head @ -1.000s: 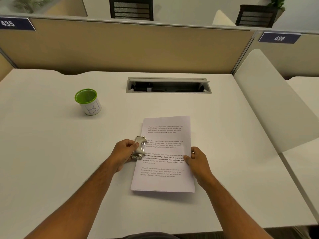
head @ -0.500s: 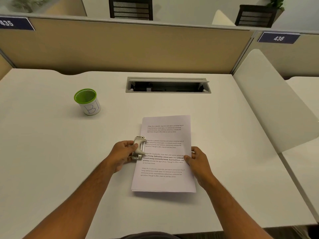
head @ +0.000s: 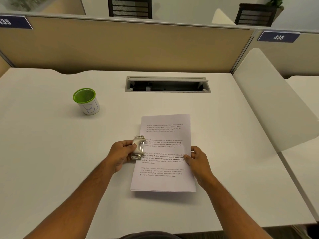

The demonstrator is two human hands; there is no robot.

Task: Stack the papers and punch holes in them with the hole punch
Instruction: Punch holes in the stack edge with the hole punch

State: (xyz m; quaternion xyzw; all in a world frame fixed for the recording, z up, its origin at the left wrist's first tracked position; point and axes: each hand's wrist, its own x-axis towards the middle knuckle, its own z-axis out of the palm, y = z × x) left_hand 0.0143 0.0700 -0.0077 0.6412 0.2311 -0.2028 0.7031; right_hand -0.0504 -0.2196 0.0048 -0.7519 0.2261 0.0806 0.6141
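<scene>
Head-worn view, down over desk (head: 51, 161)

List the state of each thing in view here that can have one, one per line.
White printed paper stack: flat on the desk, edges roughly squared, left edge in the punch.
Small metal hole punch: set on the stack's left edge, mid-height.
Left hand: grip closed on the punch.
Right hand: pinching the stack's right edge.
Green-rimmed mesh cup: upright, looks empty.
Grey desk cable hatch: lid open.

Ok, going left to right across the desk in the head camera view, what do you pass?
Green-rimmed cup → left hand → hole punch → stack of papers → right hand → white side divider.
</scene>
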